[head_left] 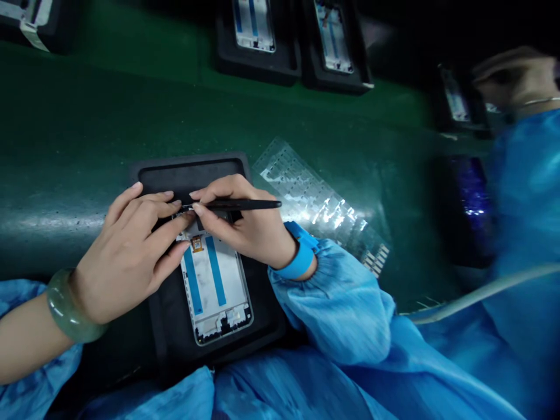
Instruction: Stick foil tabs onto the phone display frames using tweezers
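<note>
Our right hand [251,224] pinches a pair of black tweezers [258,205] between thumb and fingers. Our left hand [135,239] lays its fingertips over the upper end of a phone frame [231,262]; they hide whatever the tweezer tips meet, and we cannot tell whether those fingers grasp anything small. The frame, with two blue strips [216,271] down its back, lies face down in a black foam tray [192,174], its top edge mostly covered by our hands. Just beside the tray, a clear plastic sheet [297,175] lies partly behind our right forearm, its markings lost in glare. Farther off, two black trays [258,67] each hold a similar frame, cut off by the top edge. At upper left, another tray [61,32] is cropped, its pale contents unclear. To the right, a co-worker's sleeve [525,181] is blurred, beside a shiny purple object [475,192] we cannot identify.
</note>
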`<action>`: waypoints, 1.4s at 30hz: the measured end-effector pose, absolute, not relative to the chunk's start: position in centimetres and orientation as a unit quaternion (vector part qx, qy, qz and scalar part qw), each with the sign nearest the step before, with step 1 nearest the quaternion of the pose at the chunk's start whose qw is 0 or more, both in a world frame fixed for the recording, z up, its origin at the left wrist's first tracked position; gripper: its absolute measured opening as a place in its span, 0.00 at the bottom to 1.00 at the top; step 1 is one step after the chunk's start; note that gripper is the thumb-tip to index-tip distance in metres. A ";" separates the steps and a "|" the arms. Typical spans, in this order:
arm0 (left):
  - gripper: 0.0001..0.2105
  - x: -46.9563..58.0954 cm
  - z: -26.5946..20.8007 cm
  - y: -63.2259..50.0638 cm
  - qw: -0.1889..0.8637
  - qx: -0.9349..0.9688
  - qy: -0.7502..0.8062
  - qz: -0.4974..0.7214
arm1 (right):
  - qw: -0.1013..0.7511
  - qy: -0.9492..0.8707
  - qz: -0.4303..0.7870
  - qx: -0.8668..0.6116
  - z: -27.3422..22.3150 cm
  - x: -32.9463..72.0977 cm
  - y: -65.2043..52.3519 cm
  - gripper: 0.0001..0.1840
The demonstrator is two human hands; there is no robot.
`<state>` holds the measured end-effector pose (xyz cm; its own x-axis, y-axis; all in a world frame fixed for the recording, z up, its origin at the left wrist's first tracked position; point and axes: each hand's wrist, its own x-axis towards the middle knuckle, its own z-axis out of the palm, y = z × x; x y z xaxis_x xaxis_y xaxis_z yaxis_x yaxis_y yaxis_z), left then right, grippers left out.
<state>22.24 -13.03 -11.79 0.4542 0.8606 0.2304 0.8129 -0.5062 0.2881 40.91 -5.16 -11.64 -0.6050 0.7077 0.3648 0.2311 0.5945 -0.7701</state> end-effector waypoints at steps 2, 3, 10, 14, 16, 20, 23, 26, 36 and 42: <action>0.16 22.3 -11.8 -13.1 0.068 0.847 0.497 0.173 | 0.344 -0.827 0.338 -0.289 -11.6 40.8 -5.2 0.04; 0.15 22.3 -11.8 -13.1 0.069 0.846 0.500 0.171 | 0.345 -0.827 0.333 -0.293 -11.6 40.7 -5.2 0.04; 0.14 22.4 -11.9 -13.1 0.069 0.843 0.502 0.181 | 0.304 -0.845 0.306 -0.316 -10.9 40.1 -4.5 0.03; 0.14 22.5 -11.8 -13.1 0.067 0.844 0.502 0.179 | 0.255 -0.857 0.324 -0.309 -10.3 39.4 -3.8 0.03; 0.15 22.5 -11.8 -13.1 0.067 0.843 0.503 0.179 | 0.246 -0.860 0.330 -0.301 -10.2 39.2 -3.6 0.04; 0.15 22.5 -11.9 -13.0 0.069 0.842 0.504 0.179 | 0.283 -0.850 0.335 -0.292 -10.5 39.3 -3.6 0.02; 0.16 22.4 -11.9 -13.0 0.066 0.843 0.502 0.180 | 0.325 -0.833 0.341 -0.290 -11.0 39.8 -3.8 0.02; 0.15 22.4 -11.9 -13.0 0.062 0.843 0.501 0.183 | 0.343 -0.826 0.344 -0.288 -11.3 40.2 -3.9 0.03; 0.15 22.4 -11.9 -13.0 0.066 0.844 0.501 0.180 | 0.360 -0.830 0.308 -0.293 -11.6 40.0 -4.4 0.04; 0.16 22.4 -11.9 -13.1 0.067 0.844 0.502 0.178 | 0.349 -0.802 0.366 -0.316 -11.6 40.3 -4.0 0.04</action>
<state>22.38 -13.11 -11.90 0.4321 0.8712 0.2328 0.8232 -0.4865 0.2926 40.30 -4.02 -11.63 -0.5557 0.7635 0.3290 0.2518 0.5317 -0.8086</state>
